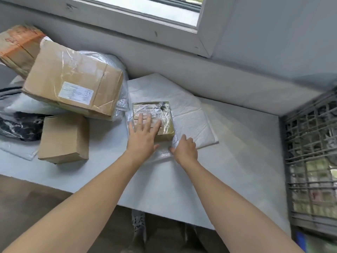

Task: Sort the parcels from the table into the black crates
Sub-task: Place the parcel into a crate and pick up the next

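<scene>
1. A person's left hand (144, 136) lies flat, fingers straight and spread, on top of a small square cardboard parcel wrapped in glossy clear tape (160, 114), which sits at the middle of the white table (237, 161).
2. The right hand (186, 147), fingers curled, pinches the near right edge of a crinkled clear plastic bag (162, 154) spread beneath the parcel; whether the parcel lies inside the bag or merely on it cannot be told.
3. Parcel and bag rest on a flat white padded mailer (189, 110) that runs toward the grey wall below a white window frame (164, 22).
4. To the left, a large brown cardboard box with a white shipping label (73, 79) leans tilted on a heap of white plastic mailing bags (102, 57), with a plain small brown cardboard box (63, 137) just in front of it.
5. At the far left, a cardboard box bound with orange tape (18, 46) sits behind the large box, and a clear bag holding dark fabric (18, 125) lies beside the small one.
6. A black lattice-walled plastic crate (310, 143) stands off the table's right end, pale packages visible through its grid.
7. The person's shoes (138, 227) show on the brown floor below the table's near edge.
</scene>
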`<act>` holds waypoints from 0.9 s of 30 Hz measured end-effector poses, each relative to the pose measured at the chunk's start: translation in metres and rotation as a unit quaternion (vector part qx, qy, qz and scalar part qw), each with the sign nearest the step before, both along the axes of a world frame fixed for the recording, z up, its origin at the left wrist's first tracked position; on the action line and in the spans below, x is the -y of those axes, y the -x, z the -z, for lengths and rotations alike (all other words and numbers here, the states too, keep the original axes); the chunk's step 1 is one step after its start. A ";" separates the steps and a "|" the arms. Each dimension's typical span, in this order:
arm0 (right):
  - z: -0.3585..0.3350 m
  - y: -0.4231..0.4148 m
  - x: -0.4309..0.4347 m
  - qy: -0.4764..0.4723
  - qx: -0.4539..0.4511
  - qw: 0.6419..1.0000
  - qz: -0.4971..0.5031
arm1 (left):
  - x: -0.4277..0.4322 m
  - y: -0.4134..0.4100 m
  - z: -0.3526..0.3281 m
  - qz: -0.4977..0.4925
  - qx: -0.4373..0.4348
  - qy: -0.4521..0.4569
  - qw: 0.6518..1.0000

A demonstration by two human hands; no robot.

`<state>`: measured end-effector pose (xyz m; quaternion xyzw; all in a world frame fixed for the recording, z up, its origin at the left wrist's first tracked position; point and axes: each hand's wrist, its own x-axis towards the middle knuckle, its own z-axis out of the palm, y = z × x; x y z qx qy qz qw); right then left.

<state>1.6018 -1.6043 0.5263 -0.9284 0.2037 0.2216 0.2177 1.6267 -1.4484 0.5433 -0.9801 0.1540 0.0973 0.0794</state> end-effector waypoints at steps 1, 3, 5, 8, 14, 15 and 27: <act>0.001 0.000 -0.004 -0.004 0.000 1.000 0.022 | -0.002 -0.004 0.003 0.018 -0.006 0.004 1.000; 0.000 0.001 -0.009 -0.010 -0.001 0.999 0.051 | -0.007 -0.010 0.005 0.045 -0.005 -0.002 0.999; -0.003 0.001 -0.010 -0.018 -0.004 0.998 0.059 | -0.013 -0.014 0.003 0.058 -0.005 -0.009 0.998; -0.014 -0.001 -0.008 -0.038 0.001 0.995 0.091 | -0.022 -0.014 -0.001 0.068 0.009 -0.004 0.998; -0.044 -0.005 0.018 -0.015 0.052 0.994 0.093 | -0.029 -0.014 -0.007 0.079 0.037 0.018 0.996; -0.048 -0.005 0.025 -0.011 0.067 0.993 0.094 | -0.027 -0.013 -0.007 0.079 0.034 0.026 0.996; -0.067 0.003 0.044 0.007 0.138 0.990 -0.024 | 0.029 -0.018 -0.027 0.161 0.003 0.016 0.987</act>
